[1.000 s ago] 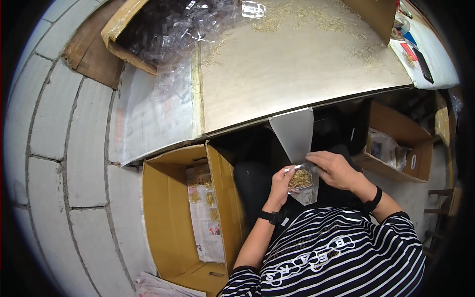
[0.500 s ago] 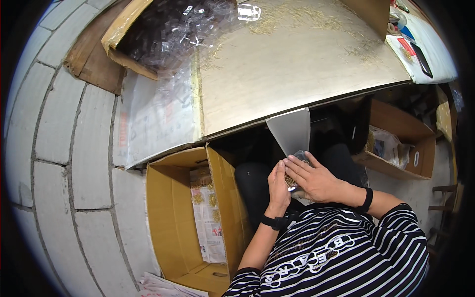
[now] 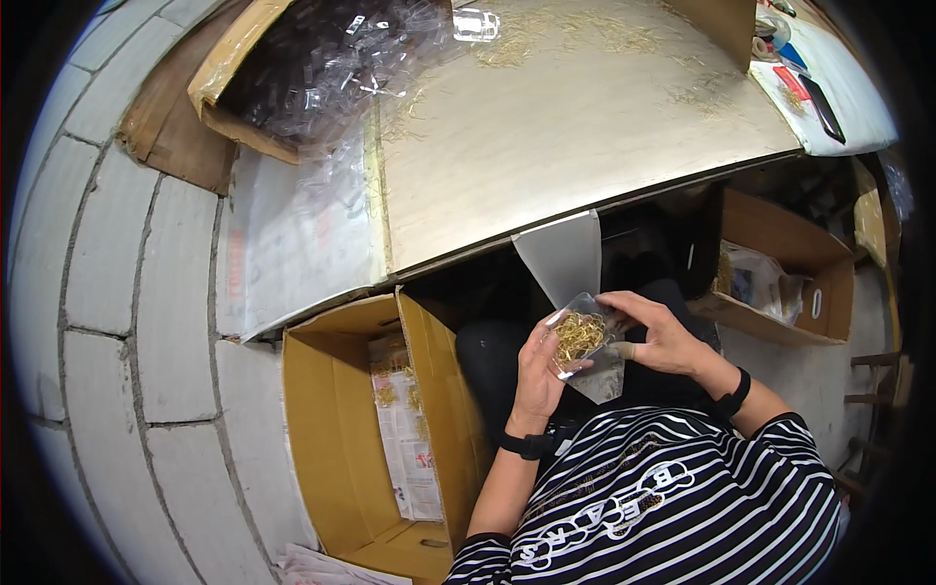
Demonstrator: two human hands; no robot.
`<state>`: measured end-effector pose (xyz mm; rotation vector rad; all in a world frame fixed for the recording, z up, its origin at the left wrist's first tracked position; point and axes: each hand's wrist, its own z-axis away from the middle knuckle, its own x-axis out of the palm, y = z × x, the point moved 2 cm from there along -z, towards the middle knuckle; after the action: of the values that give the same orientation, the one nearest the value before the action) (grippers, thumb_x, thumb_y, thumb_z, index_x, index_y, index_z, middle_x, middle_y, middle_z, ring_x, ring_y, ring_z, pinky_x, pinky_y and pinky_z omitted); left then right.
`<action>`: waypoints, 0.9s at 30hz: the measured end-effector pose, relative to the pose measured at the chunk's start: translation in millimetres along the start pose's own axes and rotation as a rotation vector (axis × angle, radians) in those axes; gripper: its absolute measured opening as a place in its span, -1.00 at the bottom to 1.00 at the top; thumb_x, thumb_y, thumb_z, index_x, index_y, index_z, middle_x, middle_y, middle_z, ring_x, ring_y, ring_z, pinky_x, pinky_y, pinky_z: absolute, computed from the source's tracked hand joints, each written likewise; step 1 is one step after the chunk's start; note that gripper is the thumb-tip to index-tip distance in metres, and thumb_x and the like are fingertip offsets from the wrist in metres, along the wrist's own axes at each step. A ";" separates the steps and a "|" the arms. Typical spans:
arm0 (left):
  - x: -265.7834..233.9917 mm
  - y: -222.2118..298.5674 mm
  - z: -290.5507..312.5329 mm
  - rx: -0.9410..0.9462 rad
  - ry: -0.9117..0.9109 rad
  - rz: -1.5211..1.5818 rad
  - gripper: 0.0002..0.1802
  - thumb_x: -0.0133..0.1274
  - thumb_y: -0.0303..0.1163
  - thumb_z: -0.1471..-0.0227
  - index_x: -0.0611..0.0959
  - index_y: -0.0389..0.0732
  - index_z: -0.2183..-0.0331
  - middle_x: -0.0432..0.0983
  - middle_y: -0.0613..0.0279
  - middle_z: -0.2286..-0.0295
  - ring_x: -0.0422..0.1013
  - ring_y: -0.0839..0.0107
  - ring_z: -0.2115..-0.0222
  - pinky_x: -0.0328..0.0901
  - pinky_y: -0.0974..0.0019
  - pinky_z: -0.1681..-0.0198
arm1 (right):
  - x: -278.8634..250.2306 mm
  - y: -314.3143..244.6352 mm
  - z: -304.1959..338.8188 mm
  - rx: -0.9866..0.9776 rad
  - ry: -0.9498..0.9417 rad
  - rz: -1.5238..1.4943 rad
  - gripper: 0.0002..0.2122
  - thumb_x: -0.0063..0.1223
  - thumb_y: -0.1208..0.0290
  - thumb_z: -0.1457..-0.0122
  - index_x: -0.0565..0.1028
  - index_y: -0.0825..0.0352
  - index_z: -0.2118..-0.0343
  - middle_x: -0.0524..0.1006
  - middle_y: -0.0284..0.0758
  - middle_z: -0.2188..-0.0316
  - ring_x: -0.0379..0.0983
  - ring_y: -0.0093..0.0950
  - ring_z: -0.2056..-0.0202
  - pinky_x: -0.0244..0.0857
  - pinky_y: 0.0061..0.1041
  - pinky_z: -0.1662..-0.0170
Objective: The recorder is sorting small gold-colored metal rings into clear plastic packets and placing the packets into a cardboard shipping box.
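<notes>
A small clear plastic box [image 3: 581, 336] full of thin gold-coloured metal pieces is held over my lap, tilted so its contents show. My left hand [image 3: 537, 375] grips the box's left side, with the thumb along its edge and fingers underneath. On the opposite side my right hand [image 3: 663, 336] curves around the right edge, its index finger at the upper corner and its thumb lower down. Dark bands circle both wrists. Just beyond the box, a grey translucent sheet [image 3: 564, 258] hangs from the table's edge.
The pale table [image 3: 585, 146] has gold pieces scattered at the back. A carton of clear plastic boxes [image 3: 341, 68] lies at its far left. An open cardboard box [image 3: 331, 439] lined with newspaper stands left of my legs; another carton [image 3: 780, 322] sits right. A dark phone [image 3: 825, 109] rests far right.
My right hand has lifted off the top of the plastic box and moved to its right edge, uncovering the gold pieces. The left hand still holds the box, now tilted more.
</notes>
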<state>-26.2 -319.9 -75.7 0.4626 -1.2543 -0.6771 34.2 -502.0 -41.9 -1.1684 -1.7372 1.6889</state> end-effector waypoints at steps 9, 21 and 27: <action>-2.3 2.8 8.7 -0.060 -0.022 -0.159 -0.61 -0.07 -0.46 -0.12 0.34 -0.34 0.01 0.42 0.04 0.14 0.47 0.31 0.20 0.52 0.27 0.32 | 7.7 8.5 -7.7 0.298 -0.118 -0.360 -0.51 0.21 0.53 0.04 0.38 0.37 -0.02 0.33 -0.52 0.56 0.20 -0.75 0.52 0.13 -0.75 0.45; -4.4 -3.2 7.5 -0.023 0.071 -0.120 -0.63 -0.14 -0.38 -0.19 0.34 -0.31 -0.01 0.44 0.05 0.14 0.49 0.29 0.22 0.52 0.28 0.36 | 3.2 22.5 -2.1 0.307 0.103 -0.383 -0.56 0.11 0.43 -0.10 0.32 0.39 -0.05 0.43 -0.42 0.46 0.32 -0.68 0.47 0.25 -0.69 0.38; -1.7 -5.8 6.4 0.027 0.068 -0.076 -0.64 -0.20 -0.33 -0.23 0.33 -0.29 -0.01 0.44 0.06 0.14 0.48 0.29 0.21 0.52 0.26 0.33 | -1.3 13.1 11.5 0.261 0.083 -0.105 -0.82 0.14 0.46 -0.07 0.50 0.39 0.27 0.47 -0.42 0.50 0.36 -0.69 0.49 0.27 -0.69 0.42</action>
<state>-33.9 -322.6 -79.1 0.5532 -1.1879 -0.7039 29.1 -511.2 -55.9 -0.9964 -1.4513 1.7171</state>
